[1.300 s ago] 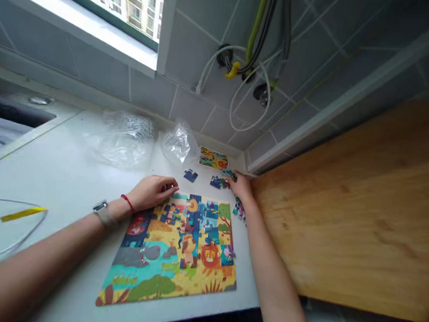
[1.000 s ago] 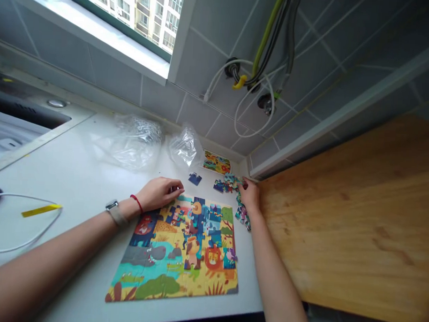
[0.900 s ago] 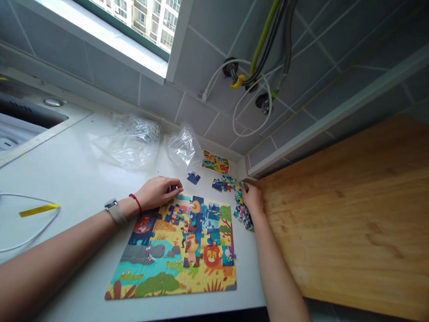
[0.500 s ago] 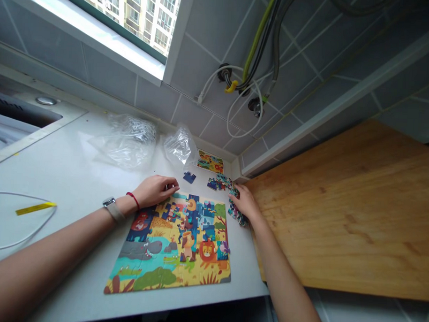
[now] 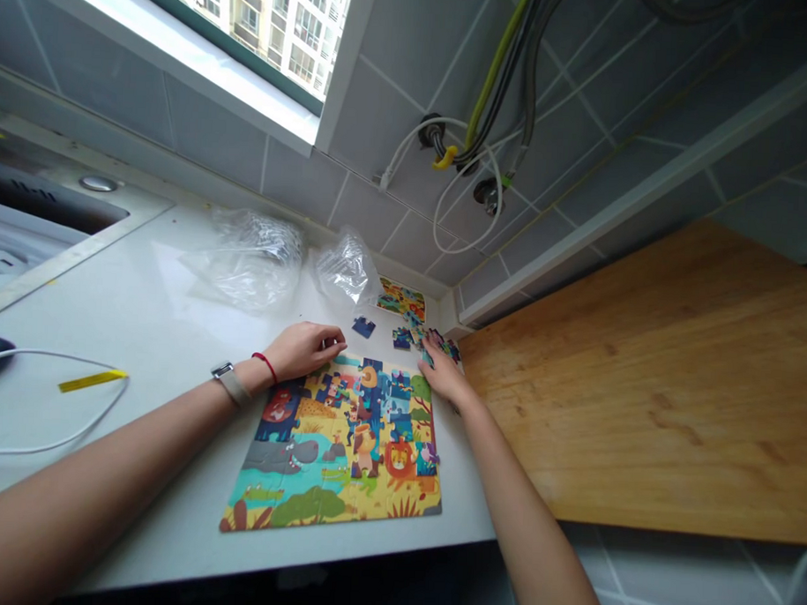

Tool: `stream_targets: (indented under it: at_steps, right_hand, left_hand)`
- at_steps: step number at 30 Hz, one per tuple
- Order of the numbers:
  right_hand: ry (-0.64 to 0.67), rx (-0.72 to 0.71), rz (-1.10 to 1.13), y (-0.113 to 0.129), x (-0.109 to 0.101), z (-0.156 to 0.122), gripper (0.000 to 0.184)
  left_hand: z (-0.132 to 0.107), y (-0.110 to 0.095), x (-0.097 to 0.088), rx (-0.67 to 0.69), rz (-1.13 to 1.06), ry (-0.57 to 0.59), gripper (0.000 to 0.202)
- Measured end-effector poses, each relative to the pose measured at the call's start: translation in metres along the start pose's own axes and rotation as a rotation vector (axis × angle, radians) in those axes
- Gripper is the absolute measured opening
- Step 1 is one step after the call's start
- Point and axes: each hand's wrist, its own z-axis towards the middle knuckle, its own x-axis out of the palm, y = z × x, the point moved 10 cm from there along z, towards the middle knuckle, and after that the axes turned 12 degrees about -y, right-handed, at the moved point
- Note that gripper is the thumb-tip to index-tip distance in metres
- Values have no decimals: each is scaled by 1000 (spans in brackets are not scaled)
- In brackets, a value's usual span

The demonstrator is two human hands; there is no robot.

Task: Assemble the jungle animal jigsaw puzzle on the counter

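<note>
A colourful animal jigsaw puzzle (image 5: 345, 450) lies partly assembled on the white counter (image 5: 131, 328). My left hand (image 5: 304, 349) rests at the puzzle's far left corner, fingers curled down on its edge. My right hand (image 5: 441, 374) lies at the puzzle's far right corner, fingers stretched over a heap of loose pieces (image 5: 449, 349). One single blue piece (image 5: 364, 326) and another small cluster (image 5: 402, 338) lie just beyond the puzzle. A small reference picture (image 5: 402, 299) leans at the wall.
Two crumpled clear plastic bags (image 5: 246, 260) (image 5: 344, 267) lie behind the puzzle. A wooden board (image 5: 639, 372) fills the right. A white cable with a yellow tag (image 5: 91, 381) lies at the left, near a sink (image 5: 22, 227). Hoses (image 5: 475, 137) hang from the tiled wall.
My right hand has drawn back from the far corner toward the puzzle's top right edge, over the loose pieces. My left hand stays at the top left corner. The view has shifted slightly.
</note>
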Motion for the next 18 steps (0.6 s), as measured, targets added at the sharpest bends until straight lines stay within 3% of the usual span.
stream_targets:
  at_steps: [3, 6, 8, 13, 18]
  right_hand:
    - [-82, -64, 106, 6, -8, -5, 65]
    - [-233, 54, 137, -24, -31, -11, 60]
    - [-245, 142, 106, -47, -37, -18, 56]
    - [-118, 218, 64, -72, -23, -50, 51]
    - [-131, 229, 40, -71, -10, -95, 68]
  left_hand:
    - [0, 0, 0, 1, 0, 0, 37]
    - [0, 1, -1, 11, 0, -9, 37]
    - [0, 0, -1, 18, -1, -15, 38]
    - [-1, 0, -1, 22, -1, -13, 39]
    - [-1, 1, 0, 14, -15, -9, 40]
